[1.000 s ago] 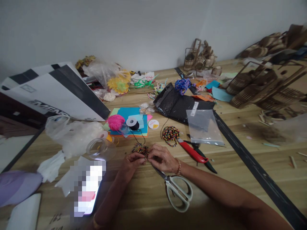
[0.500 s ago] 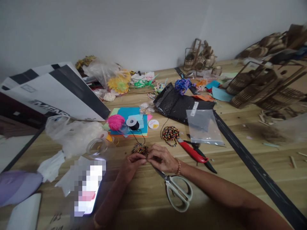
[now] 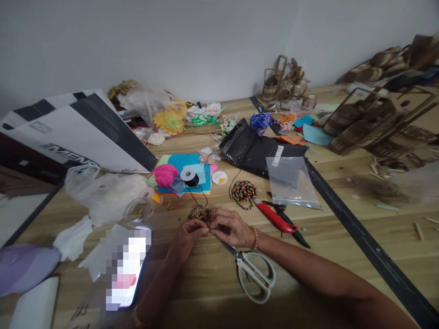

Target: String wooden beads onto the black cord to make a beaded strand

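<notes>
My left hand [image 3: 192,234] and my right hand [image 3: 233,227] meet fingertip to fingertip above the wood table, each in a pinch. What the fingertips hold is too small to make out. Just behind them lies a small cluster of multicoloured beads [image 3: 199,213], partly covered by my fingers. A black cord [image 3: 207,197] runs near this cluster from a spool of black cord [image 3: 190,177]. White-handled scissors [image 3: 255,276] rest below my right hand, their blades reaching under it. A coiled string of multicoloured beads [image 3: 244,193] sits beyond my right hand.
A red-handled cutter [image 3: 276,218] and a clear zip bag [image 3: 294,183] lie to the right. Pink yarn [image 3: 166,175] rests on coloured paper [image 3: 181,160]. A lit phone [image 3: 132,269], a clear tape roll [image 3: 138,211] and a paper bag [image 3: 99,132] are left; woven baskets [image 3: 350,121] stand right.
Both hands keep their pinch in nearly the same place, with only a very slight shift of the fingers. Everything else lies as before.
</notes>
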Demonstrator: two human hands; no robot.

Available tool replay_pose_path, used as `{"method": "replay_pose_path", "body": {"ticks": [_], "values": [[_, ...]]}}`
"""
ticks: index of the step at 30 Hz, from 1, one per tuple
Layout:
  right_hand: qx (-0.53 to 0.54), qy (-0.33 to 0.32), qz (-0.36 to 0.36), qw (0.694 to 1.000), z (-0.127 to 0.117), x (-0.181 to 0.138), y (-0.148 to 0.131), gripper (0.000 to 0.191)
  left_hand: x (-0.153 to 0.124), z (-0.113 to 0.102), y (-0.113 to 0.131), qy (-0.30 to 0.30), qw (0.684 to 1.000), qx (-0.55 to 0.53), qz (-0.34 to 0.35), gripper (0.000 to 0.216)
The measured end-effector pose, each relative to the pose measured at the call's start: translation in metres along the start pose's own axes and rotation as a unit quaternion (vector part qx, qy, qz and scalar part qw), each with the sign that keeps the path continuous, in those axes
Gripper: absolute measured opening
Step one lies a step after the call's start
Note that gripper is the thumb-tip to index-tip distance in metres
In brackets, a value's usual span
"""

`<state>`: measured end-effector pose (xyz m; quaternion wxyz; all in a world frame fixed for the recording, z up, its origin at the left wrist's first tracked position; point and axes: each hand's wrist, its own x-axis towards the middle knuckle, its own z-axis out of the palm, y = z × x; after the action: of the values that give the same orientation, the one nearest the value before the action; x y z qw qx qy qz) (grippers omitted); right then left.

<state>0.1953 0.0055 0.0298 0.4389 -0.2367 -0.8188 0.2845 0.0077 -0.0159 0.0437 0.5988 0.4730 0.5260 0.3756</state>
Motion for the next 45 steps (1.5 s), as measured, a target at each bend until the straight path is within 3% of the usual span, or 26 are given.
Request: {"method": "replay_pose_path", "body": {"ticks": [7,16,22,38,45], "values": [[0.026,0.002,0.013,1.000,-0.002,0.002,-0.005,0.012,0.001,-0.001,-0.002,0.010,1.000,0.010,0.005,0.015],[0.069,0.009,0.023,0.997,0.001,-0.002,-0.004,0.014,-0.005,0.004,0.007,-0.004,0.997,0.039,0.064,0.009],[0.057,0.006,0.021,0.998,0.001,-0.002,-0.002,0.012,-0.004,0.004,0.008,0.015,0.993,0.059,0.104,0.010],[0.047,0.023,0.031,0.998,0.003,0.000,0.001,0.016,-0.003,-0.001,0.005,0.044,0.979,0.148,0.133,0.012],[0.039,0.044,0.057,0.997,0.001,-0.001,0.006,0.014,0.000,-0.009,0.001,0.121,0.963,0.197,0.138,0.015]]}}
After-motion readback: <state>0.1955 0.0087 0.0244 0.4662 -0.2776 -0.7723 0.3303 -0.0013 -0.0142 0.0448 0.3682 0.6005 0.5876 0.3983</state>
